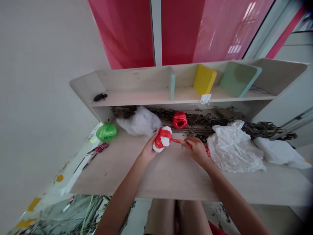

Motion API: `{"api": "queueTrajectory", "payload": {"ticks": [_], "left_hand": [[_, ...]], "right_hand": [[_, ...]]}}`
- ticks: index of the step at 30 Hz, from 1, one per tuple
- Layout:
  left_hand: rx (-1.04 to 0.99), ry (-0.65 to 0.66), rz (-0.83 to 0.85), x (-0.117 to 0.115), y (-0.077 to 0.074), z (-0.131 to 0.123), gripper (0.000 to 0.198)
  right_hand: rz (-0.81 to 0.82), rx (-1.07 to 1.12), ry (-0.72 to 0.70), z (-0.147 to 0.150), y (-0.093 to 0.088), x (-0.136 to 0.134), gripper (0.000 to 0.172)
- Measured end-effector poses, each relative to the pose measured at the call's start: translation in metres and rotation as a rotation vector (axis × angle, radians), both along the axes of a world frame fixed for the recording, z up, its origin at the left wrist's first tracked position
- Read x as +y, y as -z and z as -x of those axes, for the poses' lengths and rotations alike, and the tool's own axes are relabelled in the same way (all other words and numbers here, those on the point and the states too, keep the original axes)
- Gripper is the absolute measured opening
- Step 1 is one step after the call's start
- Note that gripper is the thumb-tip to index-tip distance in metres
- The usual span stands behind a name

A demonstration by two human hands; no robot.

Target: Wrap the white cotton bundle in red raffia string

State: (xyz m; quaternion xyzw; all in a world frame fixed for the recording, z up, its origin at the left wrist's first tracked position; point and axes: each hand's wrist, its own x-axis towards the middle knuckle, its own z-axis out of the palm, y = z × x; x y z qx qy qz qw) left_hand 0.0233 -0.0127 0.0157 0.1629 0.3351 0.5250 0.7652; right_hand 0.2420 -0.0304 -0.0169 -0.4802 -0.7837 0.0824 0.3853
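Note:
My left hand grips a white stuffing ball bound with red raffia ribbon. A strand of that red ribbon runs right from the ball into my right hand, which pinches it between its fingers. Just above my right hand lie black-handled scissors, partly hidden. A red raffia roll sits beyond the ball, and a green raffia roll lies farther left. A mass of white cotton stuffing rests between them.
Hands work over a pale wooden desk. Dried twigs lie along its back, with crumpled white plastic at right. Above stands a shelf holding a black clip, a yellow block and a green board.

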Motion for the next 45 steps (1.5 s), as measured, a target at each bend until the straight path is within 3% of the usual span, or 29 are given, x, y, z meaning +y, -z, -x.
{"api": "queueTrajectory", "payload": {"ticks": [4, 10, 16, 21, 28, 33, 38, 45], "left_hand": [[-0.001, 0.012, -0.017, 0.001, 0.004, 0.000, 0.031], [0.014, 0.051, -0.014, -0.002, 0.008, -0.002, 0.030], [0.013, 0.035, 0.003, -0.003, 0.006, -0.002, 0.033], [0.001, 0.064, -0.036, -0.002, 0.007, 0.000, 0.037], [0.059, 0.122, -0.162, -0.002, 0.012, 0.004, 0.040], [0.203, 0.163, -0.202, -0.005, 0.013, 0.004, 0.038], [0.291, 0.116, -0.173, -0.008, 0.010, 0.001, 0.031], [0.014, 0.142, -0.080, -0.003, 0.004, 0.000, 0.038]], "right_hand": [[-0.072, -0.050, 0.028, 0.002, 0.005, 0.001, 0.030], [-0.221, -0.100, 0.056, 0.008, 0.001, -0.003, 0.025], [-0.224, -0.103, -0.005, 0.011, -0.003, -0.006, 0.019], [-0.086, 0.024, -0.046, 0.012, -0.002, -0.005, 0.025], [0.366, 0.350, -0.147, 0.011, -0.010, -0.005, 0.040], [0.389, 0.368, -0.085, 0.011, -0.010, -0.005, 0.039], [0.375, 0.278, -0.101, 0.010, -0.007, -0.007, 0.036], [0.547, 0.219, -0.181, 0.009, -0.006, -0.009, 0.033]]}}
